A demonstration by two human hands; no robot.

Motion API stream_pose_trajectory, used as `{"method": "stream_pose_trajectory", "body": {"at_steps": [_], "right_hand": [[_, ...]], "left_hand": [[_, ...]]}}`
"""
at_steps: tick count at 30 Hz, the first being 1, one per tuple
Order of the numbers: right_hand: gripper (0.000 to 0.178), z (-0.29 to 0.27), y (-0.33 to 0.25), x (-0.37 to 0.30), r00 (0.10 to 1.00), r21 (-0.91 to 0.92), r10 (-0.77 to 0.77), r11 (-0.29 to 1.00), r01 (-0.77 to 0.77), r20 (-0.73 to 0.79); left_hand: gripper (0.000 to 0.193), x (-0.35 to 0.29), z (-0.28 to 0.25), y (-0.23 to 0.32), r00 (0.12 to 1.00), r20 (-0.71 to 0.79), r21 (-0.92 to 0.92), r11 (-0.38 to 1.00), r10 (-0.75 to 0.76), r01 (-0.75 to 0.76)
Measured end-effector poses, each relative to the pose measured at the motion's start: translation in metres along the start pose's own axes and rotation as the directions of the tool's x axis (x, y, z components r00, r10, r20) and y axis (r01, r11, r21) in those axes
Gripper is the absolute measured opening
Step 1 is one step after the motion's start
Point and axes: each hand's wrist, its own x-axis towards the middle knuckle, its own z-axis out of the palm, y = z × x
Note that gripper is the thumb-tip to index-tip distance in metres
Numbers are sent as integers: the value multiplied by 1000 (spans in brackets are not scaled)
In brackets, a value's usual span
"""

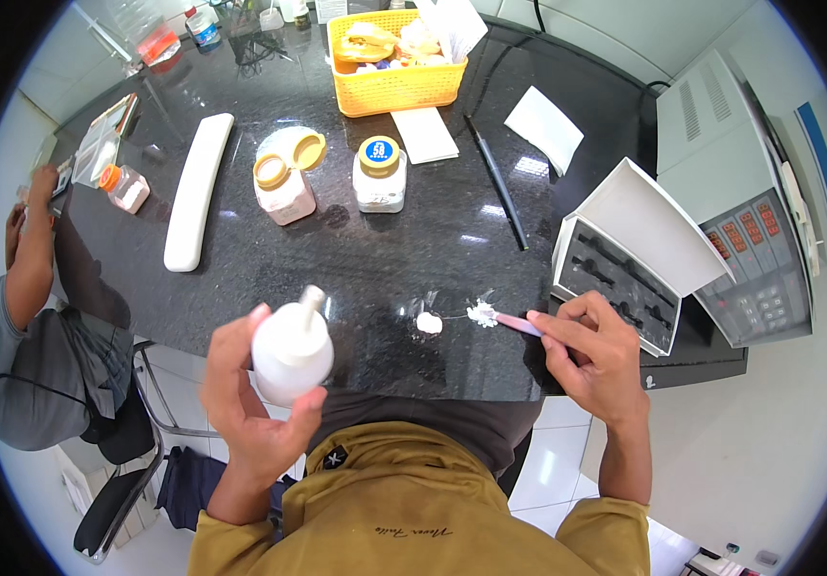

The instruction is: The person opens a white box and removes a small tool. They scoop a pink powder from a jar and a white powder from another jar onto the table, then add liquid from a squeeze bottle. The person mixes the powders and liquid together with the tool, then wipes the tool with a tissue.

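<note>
Pink tool [517, 324] runs crosswise; tip [500, 318] points left (touching white powder [481, 312]).

Wht btl [289, 357], pink tool [517, 324], yel bskt [399, 93], blk tbl [375, 259].

Left hand [243, 411] at 8 o'clock, curled in wide grip; right hand [600, 363] at 4 o'clock, pinching.

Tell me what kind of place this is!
Probably a laboratory, perhaps dental: there's a white plastic squeeze bottle in the left hand, loose white powder on the shiny black countertop, and a pale boxy machine with red glowing digits.
</note>
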Motion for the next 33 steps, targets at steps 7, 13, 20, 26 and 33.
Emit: {"method": "stream_pose_trajectory", "body": {"at_steps": [7,13,20,26,33], "right_hand": [[31,6,2,0,1000,-1,5,1000,-5,-17],[36,-1,3,-10,997,2,-73,997,73,-27],[38,7,0,-11,994,39,-60,997,64,-95],[41,16,-7,-15,987,136,63,990,-42,-150],[45,20,-15,-13,993,6,16,1000,-16,-114]], "left_hand": [[72,-13,3,12,988,134,41,995,80,-86],[74,-23,3,8,985,165,3,998,57,-59],[74,-31,-2,-1,997,-26,-18,998,66,-67],[86,-31,-5,-5,967,-233,-47,994,-106,97],[85,-28,-12,-1,991,-111,-1,997,-72,73]]}}
